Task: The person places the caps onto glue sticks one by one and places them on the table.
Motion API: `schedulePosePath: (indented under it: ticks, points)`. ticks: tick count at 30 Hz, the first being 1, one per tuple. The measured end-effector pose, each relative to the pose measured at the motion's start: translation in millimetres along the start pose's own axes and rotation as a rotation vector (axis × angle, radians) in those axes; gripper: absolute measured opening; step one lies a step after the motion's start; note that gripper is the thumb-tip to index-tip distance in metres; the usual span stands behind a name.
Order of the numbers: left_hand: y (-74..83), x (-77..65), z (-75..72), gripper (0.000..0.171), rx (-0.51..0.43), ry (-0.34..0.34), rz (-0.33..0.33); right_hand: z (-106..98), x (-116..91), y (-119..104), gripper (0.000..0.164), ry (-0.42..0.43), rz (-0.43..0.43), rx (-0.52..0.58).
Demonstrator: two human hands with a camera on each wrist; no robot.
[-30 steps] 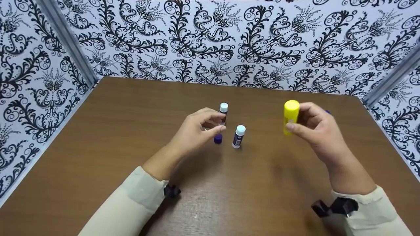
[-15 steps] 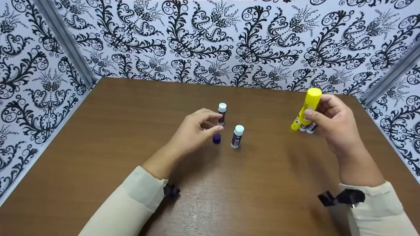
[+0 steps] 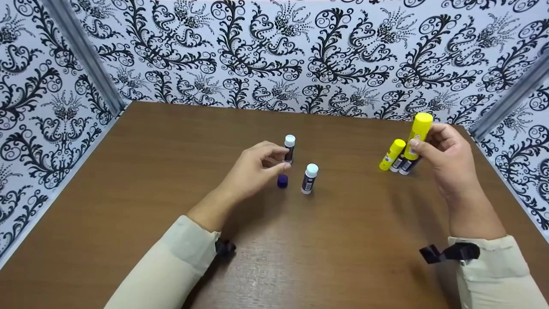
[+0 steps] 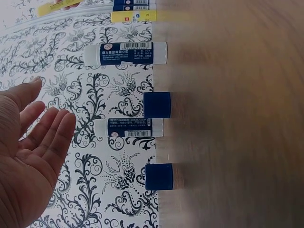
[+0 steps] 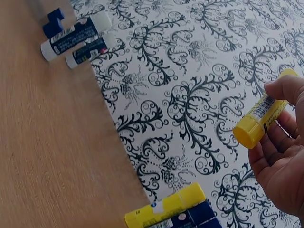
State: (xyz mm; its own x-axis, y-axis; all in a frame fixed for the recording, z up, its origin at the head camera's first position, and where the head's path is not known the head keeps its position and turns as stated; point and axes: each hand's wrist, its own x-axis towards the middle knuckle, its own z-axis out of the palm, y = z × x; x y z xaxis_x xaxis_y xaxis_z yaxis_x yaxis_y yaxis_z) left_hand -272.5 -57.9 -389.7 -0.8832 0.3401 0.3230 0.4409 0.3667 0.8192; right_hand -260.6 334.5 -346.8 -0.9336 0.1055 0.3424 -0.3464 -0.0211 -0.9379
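Note:
My right hand point(image 3: 454, 167) grips a yellow glue stick point(image 3: 422, 128) upright between thumb and fingers. In the head view its lower end overlaps two dark-blue glue sticks point(image 3: 407, 166) standing side by side. Just left of those stands another yellow glue stick point(image 3: 391, 156). My left hand point(image 3: 253, 174) hovers over the table's middle, fingers loosely bent and holding nothing. Near its fingertips are two upright navy glue sticks with white tops, a farther one point(image 3: 289, 150) and a nearer one point(image 3: 309, 180). Two blue caps, a visible one point(image 3: 282, 181) and another point(image 4: 159, 176), sit beside them; my left hand hides the latter in the head view.
The brown wooden table point(image 3: 274, 266) is enclosed at the back and sides by white panels point(image 3: 283, 56) with a black floral pattern. Grey strips point(image 3: 85, 56) run up the corners. Both sleeved wrists carry black mounts point(image 3: 450, 253).
My right hand has carried the yellow glue stick right and away from me, to the standing group at the right. The left hand has stayed nearly still.

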Motion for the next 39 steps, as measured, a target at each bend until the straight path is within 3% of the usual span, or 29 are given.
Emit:
schedulePosePath:
  ticks: [12,23,30,39]
  points:
    - [-6.6,5.4,1.3,0.036,-0.025,-0.010,-0.046,-24.6,6.7,11.5,0.021,0.070,0.022,0.010]
    - [-15.9,10.6,6.9,0.037,-0.042,-0.038,-0.068,-36.5,14.6,15.7,0.022,0.225,0.050,0.052]
    - [-19.8,10.6,11.9,0.038,-0.069,-0.079,-0.108,-47.3,17.8,22.2,0.026,0.275,0.086,0.083]
    - [-22.2,14.6,12.8,0.040,-0.012,-0.109,-0.124,-62.2,23.1,36.8,0.028,0.303,0.147,0.059]
